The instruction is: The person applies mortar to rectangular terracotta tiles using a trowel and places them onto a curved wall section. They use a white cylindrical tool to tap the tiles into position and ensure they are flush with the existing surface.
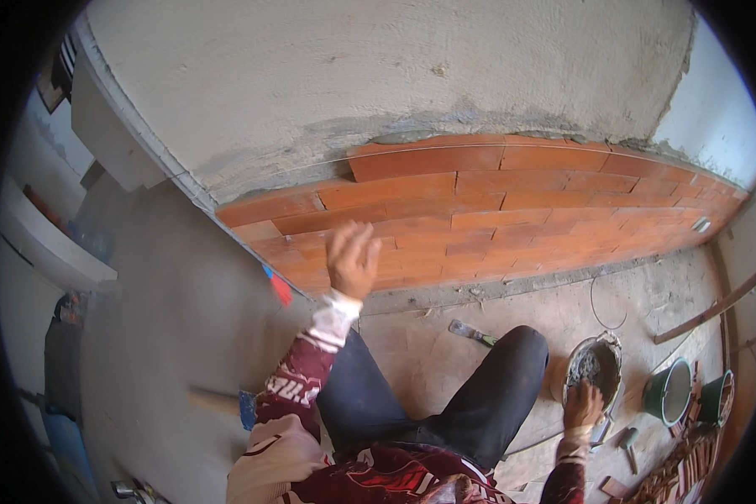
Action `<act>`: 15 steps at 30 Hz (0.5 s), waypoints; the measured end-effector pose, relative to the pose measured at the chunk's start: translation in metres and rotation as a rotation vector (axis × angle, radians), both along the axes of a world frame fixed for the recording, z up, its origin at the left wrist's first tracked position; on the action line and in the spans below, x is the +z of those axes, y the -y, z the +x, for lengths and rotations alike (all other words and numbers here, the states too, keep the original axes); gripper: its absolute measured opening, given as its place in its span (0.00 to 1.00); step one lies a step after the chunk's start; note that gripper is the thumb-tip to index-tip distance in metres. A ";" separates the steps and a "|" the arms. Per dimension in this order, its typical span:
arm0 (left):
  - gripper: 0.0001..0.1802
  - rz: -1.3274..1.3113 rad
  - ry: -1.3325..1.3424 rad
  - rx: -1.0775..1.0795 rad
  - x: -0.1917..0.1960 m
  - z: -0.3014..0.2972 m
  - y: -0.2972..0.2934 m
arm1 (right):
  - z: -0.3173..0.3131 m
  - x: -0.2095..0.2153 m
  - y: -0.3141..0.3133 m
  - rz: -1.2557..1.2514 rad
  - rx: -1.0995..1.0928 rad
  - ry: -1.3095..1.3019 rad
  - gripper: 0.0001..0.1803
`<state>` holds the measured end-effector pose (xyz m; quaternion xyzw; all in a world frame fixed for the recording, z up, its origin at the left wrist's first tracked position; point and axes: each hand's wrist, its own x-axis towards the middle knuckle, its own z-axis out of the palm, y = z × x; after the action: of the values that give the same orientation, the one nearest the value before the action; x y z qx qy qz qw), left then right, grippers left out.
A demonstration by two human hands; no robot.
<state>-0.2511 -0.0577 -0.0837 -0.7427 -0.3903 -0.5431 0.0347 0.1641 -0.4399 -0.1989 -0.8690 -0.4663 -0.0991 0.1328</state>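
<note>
My left hand [354, 259] is raised in front of a low facing of orange-red brick tiles [487, 220], its fingers loosely stretched and nothing visible in them. It looks apart from the tiles. On the right, my right hand [583, 405] reaches over the near rim of a round bucket [617, 351] that contains grey mortar [590, 363]. Its fingers are curled down there, and what they grip is hidden. Between my knees and the wall a scraper [472, 333] with a green handle lies on the floor.
A string [428, 149] runs along the top tile row. Two green buckets [669, 393] stand right of the mortar, near a small mallet-like tool [630, 448] and stacked tile pieces [689, 467]. A wooden stick [709, 308] leans at the right; a wood-handled tool [214, 401] is left of me.
</note>
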 end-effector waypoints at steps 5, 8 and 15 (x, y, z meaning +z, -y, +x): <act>0.30 -0.526 -0.407 0.143 -0.094 -0.053 0.066 | -0.082 -0.021 0.008 0.244 0.098 -0.607 0.33; 0.38 -0.923 -0.693 0.292 -0.124 -0.080 0.100 | -0.112 -0.035 0.006 0.277 0.146 -0.598 0.39; 0.27 -0.545 -0.142 0.027 -0.069 -0.050 0.055 | -0.105 -0.022 -0.011 0.197 0.187 -0.618 0.41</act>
<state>-0.3009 -0.1131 -0.1531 -0.7556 -0.5284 -0.3640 -0.1318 0.0592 -0.4290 -0.2212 -0.7943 -0.4700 0.1368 0.3598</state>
